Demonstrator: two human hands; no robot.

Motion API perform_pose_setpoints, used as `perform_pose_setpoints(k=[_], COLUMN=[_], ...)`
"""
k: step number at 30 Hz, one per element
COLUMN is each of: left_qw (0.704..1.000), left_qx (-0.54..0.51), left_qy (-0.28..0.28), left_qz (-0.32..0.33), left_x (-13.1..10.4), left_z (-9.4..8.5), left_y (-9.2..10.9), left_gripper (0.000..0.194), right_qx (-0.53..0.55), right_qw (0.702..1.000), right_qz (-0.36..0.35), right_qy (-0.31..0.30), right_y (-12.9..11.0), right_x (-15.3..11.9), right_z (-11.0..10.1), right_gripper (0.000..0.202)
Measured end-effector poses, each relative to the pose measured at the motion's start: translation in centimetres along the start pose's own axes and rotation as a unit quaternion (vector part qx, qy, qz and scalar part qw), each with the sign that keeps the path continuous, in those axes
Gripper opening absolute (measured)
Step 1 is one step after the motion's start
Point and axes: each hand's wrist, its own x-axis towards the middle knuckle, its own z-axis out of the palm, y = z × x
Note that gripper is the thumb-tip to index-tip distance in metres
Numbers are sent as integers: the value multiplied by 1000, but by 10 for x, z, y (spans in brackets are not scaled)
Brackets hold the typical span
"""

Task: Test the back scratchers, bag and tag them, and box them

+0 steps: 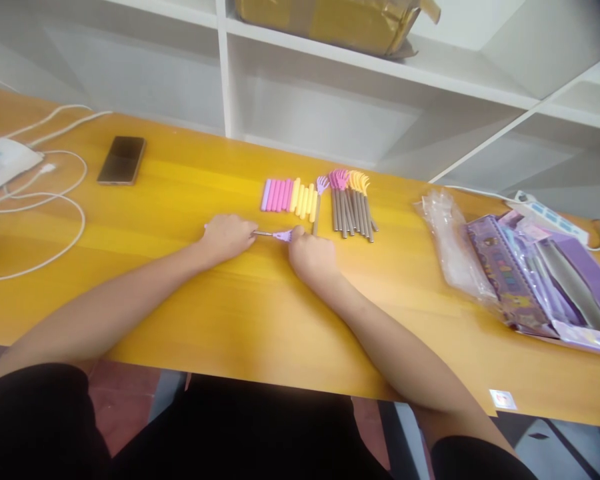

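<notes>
Between my hands is a back scratcher (282,235) with a purple claw head and a thin metal rod, held level above the table. My left hand (229,237) is closed round its rod end, and a bit of purple shows past the fist. My right hand (314,257) grips the claw end, its fingers partly hiding the head. Just beyond lie a row of purple, pink and yellow tubes (281,195) and another purple claw on a metal rod (322,185). To their right sits a bunch of pink and yellow claws on metal rods (351,203).
A phone (122,161) lies at the back left, near white cables (75,200) and a white power strip (7,163). On the right are a clear plastic bag (455,247) and an open purple box (510,273) with packaging. White shelves (325,100) stand behind the table.
</notes>
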Motion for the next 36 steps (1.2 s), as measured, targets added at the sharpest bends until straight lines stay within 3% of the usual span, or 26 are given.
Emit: perform_pose_setpoints(k=[8, 21, 26, 30, 33, 36], left_qw=[1000, 1000, 999, 999, 998, 998], left_qx=[-11, -26, -28, -41, -45, -43], left_qy=[7, 16, 25, 27, 31, 34], left_qz=[-2, -3, 5, 4, 9, 12], left_x=[1, 1, 0, 2, 3, 5], left_z=[4, 4, 5, 7, 8, 8], left_y=[-1, 1, 3, 4, 4, 2], left_gripper=[38, 37, 38, 38, 39, 39], right_qx=[5, -23, -27, -23, -24, -27], right_qw=[999, 1000, 999, 999, 999, 995], right_qz=[25, 17, 19, 3, 21, 91], right_qy=[-21, 12, 38, 27, 30, 43], right_y=[-3, 0, 5, 8, 22, 67], right_x=[0, -2, 1, -4, -9, -10], right_z=[-3, -3, -13, -24, -31, -35], right_gripper=[19, 31, 37, 26, 25, 26])
